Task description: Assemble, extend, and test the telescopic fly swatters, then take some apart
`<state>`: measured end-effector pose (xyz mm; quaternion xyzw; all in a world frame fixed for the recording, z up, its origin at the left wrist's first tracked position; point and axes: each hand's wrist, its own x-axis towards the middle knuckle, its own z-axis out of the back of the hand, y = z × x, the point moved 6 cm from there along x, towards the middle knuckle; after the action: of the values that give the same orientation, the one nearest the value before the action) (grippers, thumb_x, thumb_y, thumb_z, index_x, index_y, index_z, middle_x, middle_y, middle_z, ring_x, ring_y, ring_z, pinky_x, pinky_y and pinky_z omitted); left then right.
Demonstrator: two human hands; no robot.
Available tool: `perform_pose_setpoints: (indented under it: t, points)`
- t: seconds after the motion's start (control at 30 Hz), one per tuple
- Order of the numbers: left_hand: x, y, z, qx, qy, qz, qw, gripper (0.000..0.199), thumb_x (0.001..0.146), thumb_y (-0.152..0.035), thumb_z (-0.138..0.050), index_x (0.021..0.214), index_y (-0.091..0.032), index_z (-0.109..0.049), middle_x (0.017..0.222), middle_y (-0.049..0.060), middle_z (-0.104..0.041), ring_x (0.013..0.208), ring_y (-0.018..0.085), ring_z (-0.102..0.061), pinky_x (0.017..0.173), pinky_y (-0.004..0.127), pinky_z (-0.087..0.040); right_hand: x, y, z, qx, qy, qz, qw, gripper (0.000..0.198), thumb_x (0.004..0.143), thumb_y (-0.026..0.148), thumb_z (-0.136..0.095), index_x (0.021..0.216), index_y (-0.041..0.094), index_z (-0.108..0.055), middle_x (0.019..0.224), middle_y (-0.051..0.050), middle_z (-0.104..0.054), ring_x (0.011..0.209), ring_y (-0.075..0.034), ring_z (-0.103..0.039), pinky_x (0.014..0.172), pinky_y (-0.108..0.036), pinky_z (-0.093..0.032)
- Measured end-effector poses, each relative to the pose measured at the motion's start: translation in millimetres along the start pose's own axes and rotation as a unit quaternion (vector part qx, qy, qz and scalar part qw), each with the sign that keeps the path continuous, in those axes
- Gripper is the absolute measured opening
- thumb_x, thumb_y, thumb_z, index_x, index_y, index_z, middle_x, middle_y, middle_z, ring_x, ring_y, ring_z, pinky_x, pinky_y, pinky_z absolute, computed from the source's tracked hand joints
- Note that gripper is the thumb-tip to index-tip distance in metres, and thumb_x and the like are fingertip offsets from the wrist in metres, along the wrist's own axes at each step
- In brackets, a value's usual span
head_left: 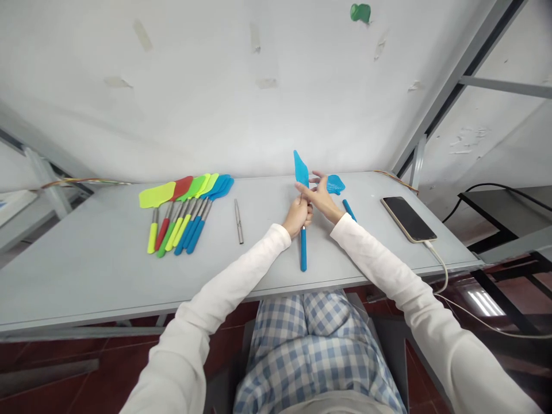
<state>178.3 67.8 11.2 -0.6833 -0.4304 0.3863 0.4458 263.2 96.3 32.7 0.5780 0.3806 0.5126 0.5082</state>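
Note:
My left hand (298,216) is closed around the metal shaft of a blue fly swatter (301,167), below its head. The swatter is held upright, its head turned nearly edge-on and its blue grip pointing toward me. My right hand (322,196) is at the base of the head, thumb across the front and fingers spread on the right. Behind and right of that hand lies another blue swatter head (335,184) with a mesh pattern. A blue handle (349,210) shows beside my right wrist; whether it joins that head is hidden.
Several yellow, red, green and blue fly swatters (185,221) lie in a row on the left of the grey table (107,276). A bare metal tube (238,222) lies between them and my left hand. At right, a phone (409,218) has a white cable (439,259) hanging over the edge.

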Motion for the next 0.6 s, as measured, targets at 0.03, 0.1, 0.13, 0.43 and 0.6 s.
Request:
perform_pose_setpoints:
  t: [0.03,0.1,0.13,0.43,0.6]
  points:
    - [1,1,0,0.004,0.001,0.001,1.000,0.027,0.097,-0.037,-0.032,0.075,-0.022,-0.033,0.049,-0.012,-0.023,0.031,0.002,-0.018,0.034,0.014,-0.012,0,2,-1,-0.035,0.003,0.023,0.999,0.077,0.060,0.049,-0.076,0.123,0.025,-0.039,0.118,-0.006,-0.049,0.093,-0.016,-0.055,0.083,-0.032,-0.050]
    - [3,2,0,0.009,0.002,0.001,1.000,0.026,0.098,-0.036,-0.030,0.076,-0.022,-0.034,0.049,-0.012,-0.022,0.031,0.002,-0.018,0.034,0.014,-0.012,1,2,-3,-0.058,0.013,0.042,0.997,0.073,0.061,0.050,-0.075,0.121,0.024,-0.042,0.117,-0.008,-0.051,0.095,-0.017,-0.055,0.086,-0.035,-0.049]
    - [3,2,0,0.008,0.001,0.002,1.000,0.026,0.097,-0.037,-0.031,0.075,-0.022,-0.034,0.050,-0.012,-0.021,0.031,0.002,-0.018,0.034,0.014,-0.012,2,0,-4,-0.043,0.020,0.039,0.998,0.068,0.063,0.050,-0.073,0.119,0.024,-0.044,0.115,-0.007,-0.054,0.094,-0.017,-0.055,0.086,-0.035,-0.049]
    - [-3,0,-6,0.005,0.006,0.016,1.000,0.029,0.097,-0.039,-0.032,0.074,-0.022,-0.030,0.050,-0.012,-0.023,0.031,0.001,-0.017,0.034,0.013,-0.010,8,-28,-19,0.250,0.144,-0.209,0.935,0.017,0.074,0.034,-0.060,0.069,0.023,-0.047,0.070,-0.003,-0.060,0.079,-0.020,-0.061,0.078,-0.036,-0.052]
    - [-4,2,-6,0.007,-0.003,0.023,1.000,0.029,0.096,-0.039,-0.034,0.073,-0.022,-0.030,0.049,-0.012,-0.022,0.032,0.002,-0.016,0.034,0.014,-0.011,4,-24,-12,0.170,0.071,-0.158,0.970,0.032,0.072,0.040,-0.064,0.096,0.022,-0.053,0.092,-0.004,-0.064,0.090,-0.020,-0.061,0.083,-0.038,-0.050]
